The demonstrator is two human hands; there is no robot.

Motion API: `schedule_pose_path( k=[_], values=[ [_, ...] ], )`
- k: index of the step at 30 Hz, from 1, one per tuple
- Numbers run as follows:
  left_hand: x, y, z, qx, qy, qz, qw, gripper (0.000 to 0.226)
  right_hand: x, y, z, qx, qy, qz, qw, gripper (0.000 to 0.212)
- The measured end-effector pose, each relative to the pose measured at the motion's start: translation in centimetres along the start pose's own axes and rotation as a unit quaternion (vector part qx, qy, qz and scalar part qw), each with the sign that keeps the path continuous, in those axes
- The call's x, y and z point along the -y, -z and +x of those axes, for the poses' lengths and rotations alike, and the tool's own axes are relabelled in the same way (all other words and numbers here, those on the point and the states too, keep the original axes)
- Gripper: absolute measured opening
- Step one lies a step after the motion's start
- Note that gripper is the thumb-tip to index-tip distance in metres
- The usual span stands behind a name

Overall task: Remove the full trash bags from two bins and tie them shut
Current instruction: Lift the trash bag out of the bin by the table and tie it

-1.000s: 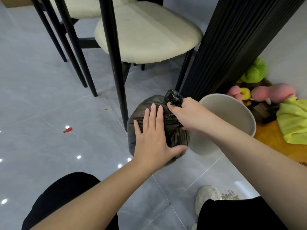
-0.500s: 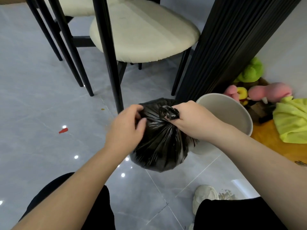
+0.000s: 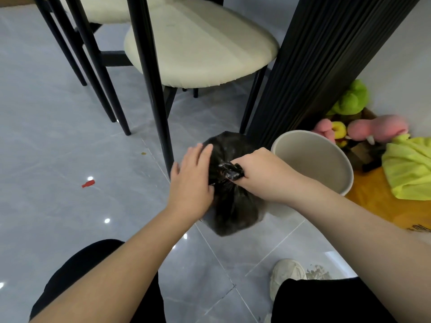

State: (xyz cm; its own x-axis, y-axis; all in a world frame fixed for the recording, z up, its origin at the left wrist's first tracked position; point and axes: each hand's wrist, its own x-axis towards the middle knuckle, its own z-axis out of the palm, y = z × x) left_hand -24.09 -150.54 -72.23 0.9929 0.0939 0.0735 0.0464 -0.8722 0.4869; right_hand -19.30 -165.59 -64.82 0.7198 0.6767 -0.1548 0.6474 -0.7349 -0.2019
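Note:
A full black trash bag (image 3: 233, 206) sits on the grey floor just left of a cream bin (image 3: 326, 164), which has no bag in it. My right hand (image 3: 263, 173) grips the twisted, bunched neck (image 3: 229, 172) of the bag. My left hand (image 3: 191, 180) lies against the bag's left side with fingers mostly straight, pressing on the plastic. The bag's lower part shows below both hands.
A cream-seated chair (image 3: 200, 40) with black legs stands just behind the bag, one leg (image 3: 158, 108) close to my left hand. A black ribbed column (image 3: 310, 66) rises behind the bin. Plush toys (image 3: 373, 127) and a yellow cloth (image 3: 410, 169) lie at right. A red scrap (image 3: 88, 183) lies on the floor.
My left hand went from flat on the bag to curled near the neck, and now lies flat on the bag's left side. My right hand kept hold of the neck throughout.

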Motion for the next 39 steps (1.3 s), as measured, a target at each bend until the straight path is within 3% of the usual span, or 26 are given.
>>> schedule_pose_path(
  k=[3,5,7,9,11,13,15,17,18,21,23,27,28,30,32,33,36,39],
  values=[
    [0.2,1.1,0.2,-0.139,0.034,-0.014,0.99,0.045,-0.2,-0.4,0.2,-0.019,0.018,-0.002,1.0,0.035],
    [0.2,1.6,0.1,-0.11,0.033,-0.106,0.988,0.026,-0.1,-0.1,0.3,-0.029,-0.004,0.03,0.999,0.035],
    [-0.1,1.7,-0.4,-0.01,-0.008,-0.14,0.99,0.051,0.1,0.2,0.2,-0.027,-0.048,0.125,0.991,0.033],
    [-0.1,1.2,-0.9,0.079,-0.051,-0.067,0.993,0.091,0.1,0.2,0.3,-0.052,-0.084,0.205,0.974,0.037],
    [0.0,0.8,-0.9,0.094,-0.039,0.02,0.995,0.104,-0.1,0.1,0.3,-0.068,-0.109,0.223,0.966,0.042],
    [0.0,1.2,-1.0,0.03,-0.02,0.056,0.998,0.093,-0.2,0.1,0.2,-0.062,-0.115,0.153,0.98,0.04],
    [-0.1,1.5,-1.1,-0.03,-0.019,0.014,0.999,0.072,-0.2,0.2,0.1,-0.066,-0.091,0.076,0.991,0.038],
    [-0.8,1.8,-1.4,0.005,-0.006,-0.082,0.997,0.063,-0.1,0.1,0.1,-0.067,-0.066,0.067,0.993,0.034],
    [-1.2,1.8,-1.6,0.053,-0.001,-0.098,0.994,0.071,0.0,0.0,0.1,-0.062,-0.068,0.091,0.992,0.03],
    [-0.9,0.7,-1.7,0.137,-0.038,0.04,0.989,0.094,-0.3,-0.3,0.1,-0.052,-0.097,0.16,0.981,0.035],
    [-0.2,0.6,-1.3,0.09,-0.015,0.081,0.993,0.083,-0.5,-0.4,0.0,-0.055,-0.122,0.159,0.978,0.04],
    [0.1,1.5,-1.0,-0.087,-0.005,0.01,0.996,0.051,-0.3,-0.1,-0.2,-0.061,-0.132,0.085,0.986,0.039],
    [-0.1,1.6,-1.0,-0.085,-0.015,-0.019,0.996,0.051,-0.2,0.0,-0.1,-0.067,-0.117,0.064,0.989,0.039],
    [-0.4,1.4,-1.3,-0.002,-0.028,-0.03,0.999,0.077,0.2,0.1,0.1,-0.065,-0.091,0.076,0.991,0.039],
    [-0.5,0.8,-1.5,0.09,-0.028,0.051,0.994,0.104,0.3,0.0,0.2,-0.052,-0.091,0.143,0.984,0.039],
    [-0.3,0.6,-1.4,0.101,-0.018,0.077,0.992,0.106,0.3,-0.2,0.3,-0.05,-0.093,0.161,0.981,0.04],
    [0.0,0.9,-1.2,0.012,0.008,0.075,0.997,0.079,0.2,-0.4,0.1,-0.05,-0.102,0.132,0.985,0.04],
    [-0.1,1.4,-1.1,-0.054,0.008,0.003,0.999,0.053,0.1,-0.2,0.1,-0.063,-0.101,0.067,0.991,0.037]
  ],
)
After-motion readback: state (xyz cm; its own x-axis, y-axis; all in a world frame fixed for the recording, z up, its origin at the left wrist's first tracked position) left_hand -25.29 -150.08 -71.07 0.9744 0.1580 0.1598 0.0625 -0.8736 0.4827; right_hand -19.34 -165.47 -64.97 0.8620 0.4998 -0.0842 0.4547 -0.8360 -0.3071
